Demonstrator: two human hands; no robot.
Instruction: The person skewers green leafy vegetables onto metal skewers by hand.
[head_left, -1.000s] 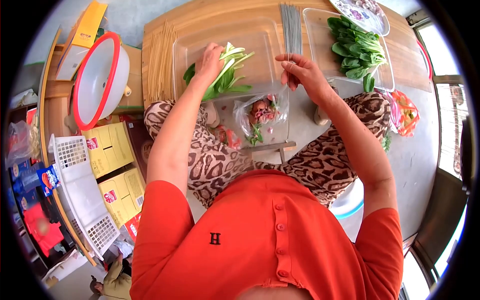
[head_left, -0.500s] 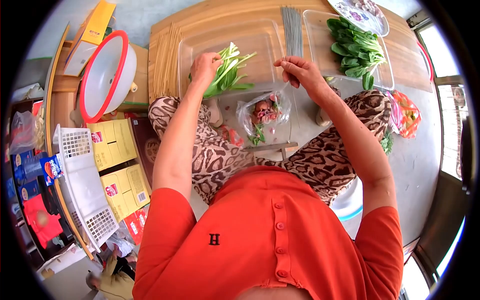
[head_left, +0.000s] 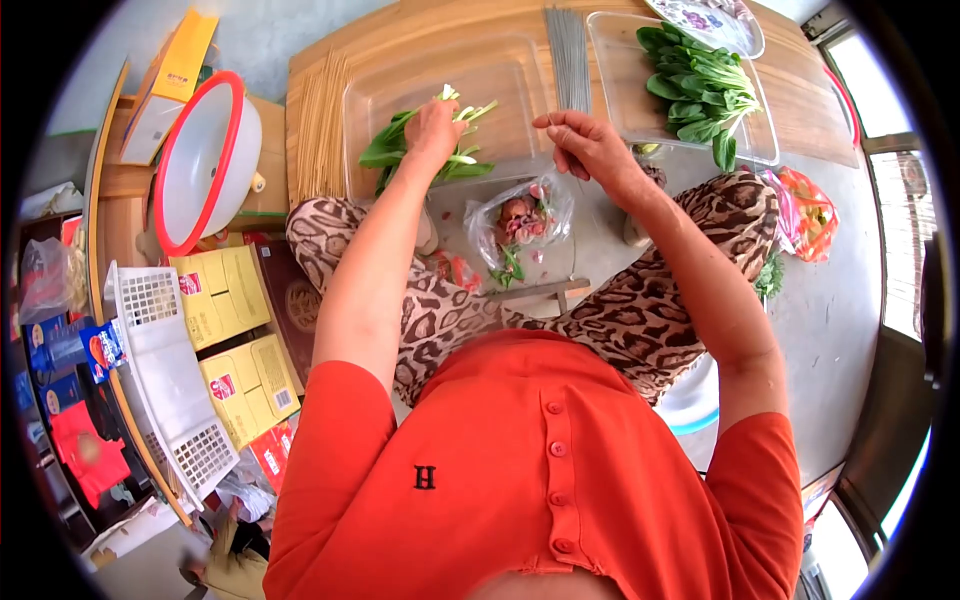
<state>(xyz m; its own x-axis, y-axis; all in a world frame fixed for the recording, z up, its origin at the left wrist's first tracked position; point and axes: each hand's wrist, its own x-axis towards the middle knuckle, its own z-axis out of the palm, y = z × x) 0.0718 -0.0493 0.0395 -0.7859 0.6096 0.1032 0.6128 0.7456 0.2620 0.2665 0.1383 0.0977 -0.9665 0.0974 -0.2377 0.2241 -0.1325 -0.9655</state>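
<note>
My left hand (head_left: 434, 130) is over the clear plastic tray (head_left: 362, 92) on the left, its fingers closed around the pale stalks of leafy greens (head_left: 385, 147). Leaves and stalk ends stick out on both sides of it. My right hand (head_left: 588, 150) is at the tray's right side with thumb and forefinger pinched on a thin skewer, of which only a faint line shows. Behind that hand lies a bundle of grey metal skewers (head_left: 569, 62). A second clear tray (head_left: 612, 100) at the right holds a pile of leafy greens (head_left: 697, 90).
Bamboo skewers (head_left: 318, 130) lie along the left of the wooden table (head_left: 440, 22). A patterned plate (head_left: 735, 30) stands at the back right. Below, between my knees, is a plastic bag with scraps (head_left: 522, 218). A red-rimmed basin (head_left: 205, 165) and yellow boxes (head_left: 222, 295) are at the left.
My left hand has moved right and slightly forward over the greens, which now spread out on its left side. My right hand stays pinched in nearly the same place. The view has shifted slightly.
</note>
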